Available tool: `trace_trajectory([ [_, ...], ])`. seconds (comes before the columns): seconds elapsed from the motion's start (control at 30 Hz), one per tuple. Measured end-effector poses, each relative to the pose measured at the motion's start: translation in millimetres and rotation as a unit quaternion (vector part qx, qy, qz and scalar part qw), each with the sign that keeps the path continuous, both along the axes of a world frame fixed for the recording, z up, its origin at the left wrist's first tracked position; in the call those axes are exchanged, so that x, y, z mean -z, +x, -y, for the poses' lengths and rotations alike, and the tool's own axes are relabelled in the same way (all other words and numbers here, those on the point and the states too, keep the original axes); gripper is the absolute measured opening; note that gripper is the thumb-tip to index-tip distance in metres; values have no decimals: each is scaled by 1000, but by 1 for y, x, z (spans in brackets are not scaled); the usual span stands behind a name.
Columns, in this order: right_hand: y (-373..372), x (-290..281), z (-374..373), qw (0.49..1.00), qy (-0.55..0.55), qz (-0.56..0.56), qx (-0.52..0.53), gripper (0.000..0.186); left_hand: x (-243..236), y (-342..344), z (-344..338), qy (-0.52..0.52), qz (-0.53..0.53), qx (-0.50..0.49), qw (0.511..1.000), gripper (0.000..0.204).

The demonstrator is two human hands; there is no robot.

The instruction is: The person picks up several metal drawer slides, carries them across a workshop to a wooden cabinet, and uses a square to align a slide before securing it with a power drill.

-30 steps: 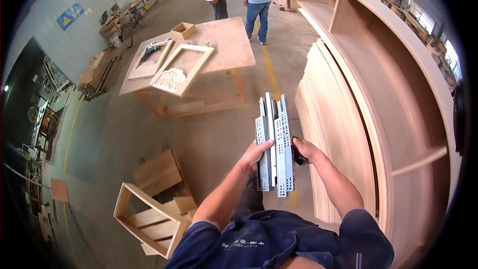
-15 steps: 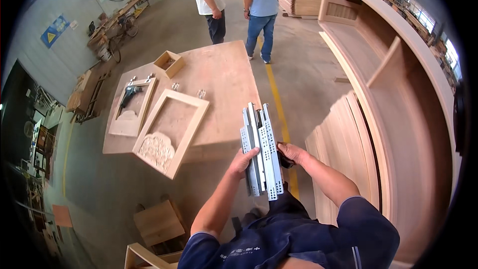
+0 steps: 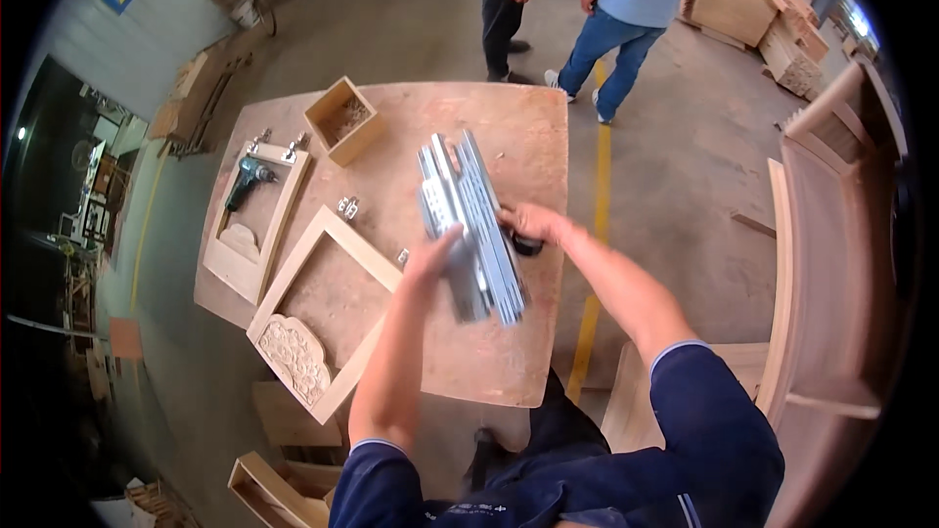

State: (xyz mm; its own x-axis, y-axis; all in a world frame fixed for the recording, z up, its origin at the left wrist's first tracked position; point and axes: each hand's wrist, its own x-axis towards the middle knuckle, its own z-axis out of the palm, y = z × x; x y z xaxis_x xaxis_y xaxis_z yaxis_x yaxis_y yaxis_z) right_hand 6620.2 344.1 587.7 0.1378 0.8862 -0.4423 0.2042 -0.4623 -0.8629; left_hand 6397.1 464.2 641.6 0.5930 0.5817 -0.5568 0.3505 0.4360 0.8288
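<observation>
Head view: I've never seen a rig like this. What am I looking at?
No machine here: this is bare-handed work, seen through a fisheye camera worn on the head and looking down, so straight edges bend. The left hand, blurred, holds a bundle of metal rails over the table. The right hand, at the rails' right side, grips a dark object too unclear to name. On the table lie a drill, a carved wooden frame, a smaller frame and an open box.
</observation>
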Motion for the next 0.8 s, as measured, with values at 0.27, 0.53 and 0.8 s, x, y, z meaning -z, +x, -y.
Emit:
trace_trajectory([
  [0.27, 82, 29, -23, 994, -39, 86, -48, 54, 34, 50, -23, 291, -231, 110, 922, 93],
  [0.53, 141, 75, -26, 988, -18, 109, 105, 48, 55, 42, -1, 435, -171, 71, 881, 68],
  [0.8, 116, 74, -50, 943, -26, 299, 142, 46, -19, -95, 53, 51, -89, 31, 994, 28],
])
